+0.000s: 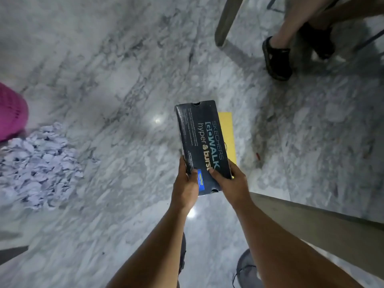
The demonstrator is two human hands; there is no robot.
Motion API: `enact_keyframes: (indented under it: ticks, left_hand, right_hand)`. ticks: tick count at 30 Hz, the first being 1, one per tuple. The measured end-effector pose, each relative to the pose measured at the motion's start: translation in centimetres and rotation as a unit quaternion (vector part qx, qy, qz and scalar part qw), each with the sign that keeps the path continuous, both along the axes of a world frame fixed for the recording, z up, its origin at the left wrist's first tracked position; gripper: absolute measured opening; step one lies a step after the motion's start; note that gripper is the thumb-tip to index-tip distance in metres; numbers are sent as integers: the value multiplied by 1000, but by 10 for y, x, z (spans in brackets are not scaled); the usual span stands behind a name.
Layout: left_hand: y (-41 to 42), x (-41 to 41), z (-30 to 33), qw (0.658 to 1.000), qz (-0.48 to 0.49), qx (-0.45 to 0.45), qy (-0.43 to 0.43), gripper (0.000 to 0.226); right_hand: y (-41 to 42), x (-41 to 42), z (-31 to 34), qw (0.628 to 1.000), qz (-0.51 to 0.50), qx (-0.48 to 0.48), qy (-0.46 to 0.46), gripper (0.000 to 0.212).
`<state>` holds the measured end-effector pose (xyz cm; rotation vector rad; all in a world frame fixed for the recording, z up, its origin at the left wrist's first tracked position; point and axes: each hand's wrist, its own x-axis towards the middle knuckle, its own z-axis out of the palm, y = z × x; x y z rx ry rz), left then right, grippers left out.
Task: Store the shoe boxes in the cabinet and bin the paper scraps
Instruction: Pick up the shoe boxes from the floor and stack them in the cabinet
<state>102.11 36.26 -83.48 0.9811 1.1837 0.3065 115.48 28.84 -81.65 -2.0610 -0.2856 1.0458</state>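
Observation:
A dark blue shoe box (200, 140) with printed lettering is held above the marble floor in the middle of the view. My left hand (186, 186) grips its near left edge, thumb on top. My right hand (229, 183) grips the near right edge, thumb on the lid. Under the box a yellow flat thing (228, 132), perhaps another box, shows on the floor. A heap of white paper scraps (39, 165) lies on the floor at the left. A pink plastic bin (10, 113) stands at the left edge beside the heap.
Another person's foot in a black sandal (277, 57) rests at the top right, near a chair leg (227, 21). A grey furniture edge (311, 225) runs along the lower right. My own dark shoe (247, 271) is at the bottom.

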Motion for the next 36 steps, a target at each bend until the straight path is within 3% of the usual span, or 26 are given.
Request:
enact_keyframes:
  ticks: [6, 11, 14, 20, 25, 29, 31, 34, 36]
  left_hand:
    - [-54, -141, 80, 992, 111, -12, 61, 49]
    - [-130, -287, 128, 972, 227, -9, 62, 58]
    - [-198, -370, 141, 952, 296, -42, 64, 75]
    - [-291, -513, 163, 889, 439, -28, 126, 88]
    - [-282, -615, 199, 862, 493, 36, 110, 69]
    - [-235, -681, 220, 847, 516, 78, 104, 71]
    - [-202, -720, 226, 840, 523, 94, 113, 70]
    - [-153, -775, 225, 820, 540, 166, 95, 86]
    - [-124, -809, 228, 804, 559, 186, 79, 81]
  right_hand:
    - [-20, -129, 58, 993, 117, -19, 14, 51]
    - [-49, -256, 104, 968, 247, -30, 41, 55]
    - [-83, -334, 123, 944, 324, -37, 48, 67]
    - [-134, -490, 173, 890, 453, -35, 44, 61]
    - [-104, -608, 199, 849, 523, 24, 64, 56]
    - [-41, -686, 215, 831, 547, 80, 66, 61]
    - [-6, -727, 225, 817, 562, 115, 60, 51]
    - [44, -786, 232, 809, 563, 160, 58, 35]
    - [74, -823, 234, 803, 564, 184, 55, 34]
